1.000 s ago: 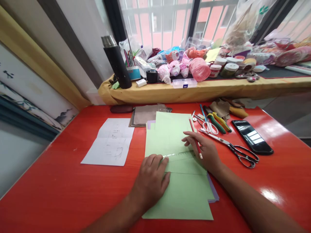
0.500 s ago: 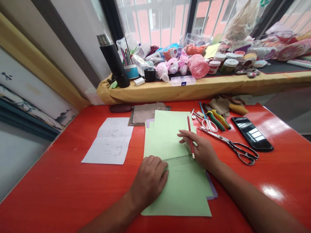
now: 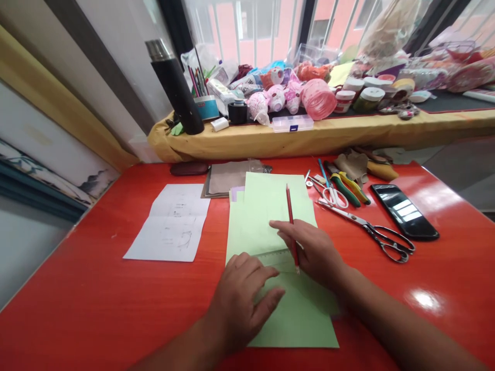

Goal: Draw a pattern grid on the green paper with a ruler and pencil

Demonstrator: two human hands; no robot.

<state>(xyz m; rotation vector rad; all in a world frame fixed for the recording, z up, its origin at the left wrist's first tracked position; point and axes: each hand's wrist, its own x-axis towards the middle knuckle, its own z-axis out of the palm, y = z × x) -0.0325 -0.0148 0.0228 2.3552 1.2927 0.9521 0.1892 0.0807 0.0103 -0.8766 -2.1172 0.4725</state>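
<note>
Light green paper (image 3: 280, 206) lies before me on the red table, with a sliver of purple sheet (image 3: 236, 194) showing at its upper left. A clear ruler (image 3: 275, 256) rests across the paper, partly covered by both hands. Over the paper's left side, my left hand (image 3: 245, 296) is open, thumb and fingers apart, near the ruler's left end. My right hand (image 3: 311, 252) is at the ruler's right part and holds a red pencil (image 3: 291, 216) between its fingers, one end pointing away from me.
A creased white sheet with drawn marks (image 3: 170, 224) lies left. To the right are large scissors (image 3: 371, 226), pliers (image 3: 346, 188), white-handled scissors (image 3: 335, 197) and a black phone (image 3: 404, 211). Behind, a cluttered sill holds a black thermos (image 3: 176, 87) and jars (image 3: 369, 98).
My left hand has lifted its fingers and spread the thumb, shifting slightly right. My right hand has moved left and a little nearer with the pencil.
</note>
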